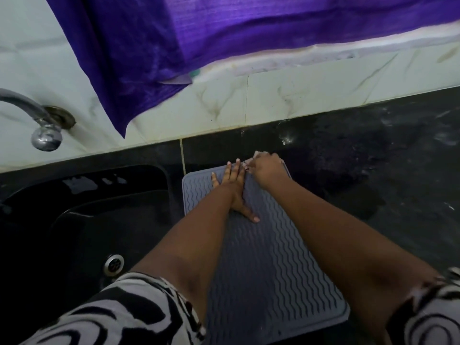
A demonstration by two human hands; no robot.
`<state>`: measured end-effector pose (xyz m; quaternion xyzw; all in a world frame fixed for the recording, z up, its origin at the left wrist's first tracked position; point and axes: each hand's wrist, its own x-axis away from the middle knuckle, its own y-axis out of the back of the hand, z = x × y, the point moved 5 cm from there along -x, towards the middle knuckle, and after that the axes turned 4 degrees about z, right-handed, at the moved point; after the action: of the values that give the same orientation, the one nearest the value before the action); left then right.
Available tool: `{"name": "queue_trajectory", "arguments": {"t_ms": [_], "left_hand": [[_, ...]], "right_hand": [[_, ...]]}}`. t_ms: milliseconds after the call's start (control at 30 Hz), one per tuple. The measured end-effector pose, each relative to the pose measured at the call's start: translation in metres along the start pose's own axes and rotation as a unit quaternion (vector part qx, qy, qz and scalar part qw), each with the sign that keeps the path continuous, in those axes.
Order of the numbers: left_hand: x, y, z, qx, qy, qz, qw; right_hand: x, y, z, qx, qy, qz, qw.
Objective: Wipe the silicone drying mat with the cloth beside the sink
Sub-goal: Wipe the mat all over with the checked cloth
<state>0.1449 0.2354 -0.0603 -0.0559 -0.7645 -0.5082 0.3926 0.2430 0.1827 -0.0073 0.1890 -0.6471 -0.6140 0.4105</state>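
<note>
A grey silicone drying mat [268, 257] with wavy ridges lies on the black counter, right of the sink. My left hand [232, 188] presses flat on the mat's far part, fingers spread. My right hand [266, 169] is at the mat's far right corner, closed on a small pale cloth [257, 153]; only a bit of it shows past my fingers.
A black sink [82, 220] with a metal drain [114, 263] lies to the left. A chrome tap [37, 120] juts from the tiled wall. A purple curtain [174, 41] hangs above. The dark counter [385, 170] stretches right, with wet patches.
</note>
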Motion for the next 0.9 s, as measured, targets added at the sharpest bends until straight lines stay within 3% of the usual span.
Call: {"name": "queue_trajectory", "arguments": {"t_ms": [67,233,433,533,600,700,800,900], "left_hand": [[-0.001,0.001,0.000,-0.003,0.006,-0.001,1.000],[-0.003,0.004,-0.001,-0.016,-0.002,-0.003,1.000],[-0.003,0.009,-0.002,-0.056,0.020,0.011,0.998],[0.002,0.009,-0.010,-0.113,0.035,0.000,0.993],[0.007,0.010,-0.022,-0.147,0.011,-0.037,0.988],[0.012,0.003,-0.028,-0.124,-0.060,-0.073,0.988],[0.016,-0.014,-0.015,-0.087,-0.043,-0.061,0.993],[0.016,-0.019,-0.011,-0.068,-0.036,-0.061,0.995]], "right_hand": [[-0.003,-0.016,0.006,0.069,-0.006,0.021,0.997],[0.066,-0.057,-0.006,0.073,0.019,0.025,0.997],[0.195,-0.097,-0.028,-0.074,-0.011,0.015,0.997],[0.176,-0.072,-0.030,-0.135,-0.021,0.050,0.989],[0.146,-0.042,-0.034,-0.171,-0.013,0.019,0.985],[0.110,-0.024,-0.027,-0.112,0.008,-0.017,0.993],[0.115,-0.049,-0.018,-0.005,-0.014,0.041,0.999],[0.147,-0.075,-0.014,0.023,-0.017,0.023,0.999]]}}
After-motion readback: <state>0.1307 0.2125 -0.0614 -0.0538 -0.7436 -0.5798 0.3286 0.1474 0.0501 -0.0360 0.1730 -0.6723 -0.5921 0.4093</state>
